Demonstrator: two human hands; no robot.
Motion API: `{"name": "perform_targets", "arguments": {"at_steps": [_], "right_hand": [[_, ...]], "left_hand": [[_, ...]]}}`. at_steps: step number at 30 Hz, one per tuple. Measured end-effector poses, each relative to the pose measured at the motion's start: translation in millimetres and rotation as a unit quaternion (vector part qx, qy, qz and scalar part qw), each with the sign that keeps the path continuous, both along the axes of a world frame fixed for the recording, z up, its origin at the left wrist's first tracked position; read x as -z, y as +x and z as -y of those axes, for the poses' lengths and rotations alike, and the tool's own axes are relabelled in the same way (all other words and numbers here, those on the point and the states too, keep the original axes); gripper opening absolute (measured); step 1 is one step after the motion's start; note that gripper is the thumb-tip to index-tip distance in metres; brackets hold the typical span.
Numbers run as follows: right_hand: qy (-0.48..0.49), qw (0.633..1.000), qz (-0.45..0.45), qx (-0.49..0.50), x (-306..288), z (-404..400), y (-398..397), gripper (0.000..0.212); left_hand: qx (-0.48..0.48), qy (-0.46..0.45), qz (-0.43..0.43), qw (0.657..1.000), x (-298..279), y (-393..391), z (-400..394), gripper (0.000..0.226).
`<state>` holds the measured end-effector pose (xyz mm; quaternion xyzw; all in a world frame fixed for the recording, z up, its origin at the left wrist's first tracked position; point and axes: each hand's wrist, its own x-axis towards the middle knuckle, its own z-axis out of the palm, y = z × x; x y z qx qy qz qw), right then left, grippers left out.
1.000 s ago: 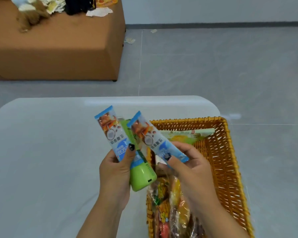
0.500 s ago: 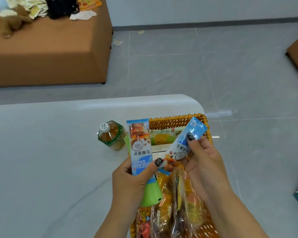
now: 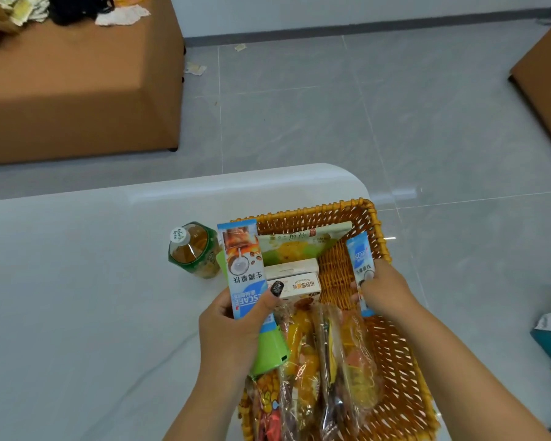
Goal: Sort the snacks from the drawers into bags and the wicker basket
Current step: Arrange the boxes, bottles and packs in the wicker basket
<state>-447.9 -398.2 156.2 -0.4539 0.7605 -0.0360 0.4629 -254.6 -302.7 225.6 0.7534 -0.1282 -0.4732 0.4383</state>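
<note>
- Right-hand coffee sachet (image 3: 361, 265): a blue stick pack, upright inside the wicker basket (image 3: 380, 230), close against the right wall near the basket's far right corner. Its lower end is hidden behind the hand.
- Left-hand coffee sachet (image 3: 244, 265): a matching blue pack, raised over the basket's left rim, print facing the camera upside down.
- Wicker basket: stands at the table's (image 3: 77, 281) far right corner. It holds a yellow-green pouch (image 3: 295, 246) along the far wall, two small cartons (image 3: 295, 280) in front of it, and clear-wrapped snacks (image 3: 331, 361) filling the near half. A bare patch of floor lies between the cartons and the right wall.
- Step in hand, as judged: seating the right-hand sachet in the basket. Lower it into the bare patch, lay it flat or lean it on the wall, and release only once it is supported, so it does not tip onto the wrapped snacks. Follow with the left-hand sachet alongside.
- Right hand (image 3: 384, 289): fingers curled round the sachet's lower part, pinching it.
- Left hand (image 3: 236, 332): thumb pressed across the sachet's face, fingers curled behind; it also grips a green object (image 3: 269, 351) whose identity cannot be told.
- A green-labelled drink bottle (image 3: 193, 249) stands on the table just beside the basket's far left corner.
</note>
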Motion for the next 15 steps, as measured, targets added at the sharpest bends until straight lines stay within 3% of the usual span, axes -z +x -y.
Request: {"name": "perform_targets", "arguments": {"at_steps": [7, 11, 13, 15], "right_hand": [[-0.023, 0.992, 0.028, 0.119, 60.5, 0.2, 10.8, 0.027], [0.051, 0.979, 0.092, 0.173, 86.9, 4.4, 6.8, 0.037], [0.052, 0.99, 0.06, 0.116, 97.3, 7.8, 6.3, 0.038], [0.019, 0.999, -0.042, 0.01, 109.2, 8.2, 2.6, 0.039]], "left_hand": [[0.029, 0.007, -0.029, 0.999, 7.3, -0.8, 3.4, 0.032], [0.045, 0.012, -0.046, 0.998, 15.2, -3.1, 5.1, 0.035], [0.053, 0.013, -0.051, 0.997, 20.7, -4.2, 6.8, 0.038], [0.052, 0.014, -0.056, 0.997, 26.1, -5.4, 9.3, 0.039]]}}
